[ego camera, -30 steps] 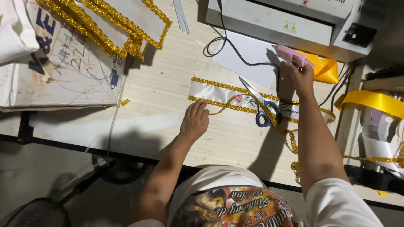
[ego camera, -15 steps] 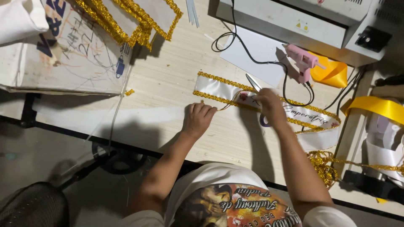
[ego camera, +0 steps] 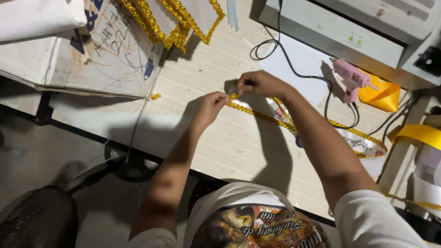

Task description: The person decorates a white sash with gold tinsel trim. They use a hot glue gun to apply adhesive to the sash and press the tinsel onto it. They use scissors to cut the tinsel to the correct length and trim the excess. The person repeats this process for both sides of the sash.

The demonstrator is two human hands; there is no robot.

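The left hand (ego camera: pixel 212 106) is closed in a pinch on the near end of a white sash (ego camera: pixel 363 146) edged with gold glitter trim (ego camera: pixel 257 113), lifting that end just off the wooden table (ego camera: pixel 220 138). The right hand (ego camera: pixel 258 83) sits just beside it, a little farther up the table, fingers also pinched narrow on the same end of the trim. From the hands the sash runs away to the right, passing under the right forearm, which hides its middle stretch; its far part lies flat near the table's right edge.

Beyond the right hand, a pink glue gun (ego camera: pixel 350 79) rests on a white sheet (ego camera: pixel 298 64), its black cable (ego camera: pixel 294 64) looping back toward a grey machine (ego camera: pixel 349 27). A folded yellow ribbon (ego camera: pixel 381 95) lies just beside the glue gun. To the upper left, more gold-trimmed pieces (ego camera: pixel 174 18) are piled next to a scribbled-on board (ego camera: pixel 110 50). Yellow tape rolls (ego camera: pixel 420 134) sit off the table's right end.
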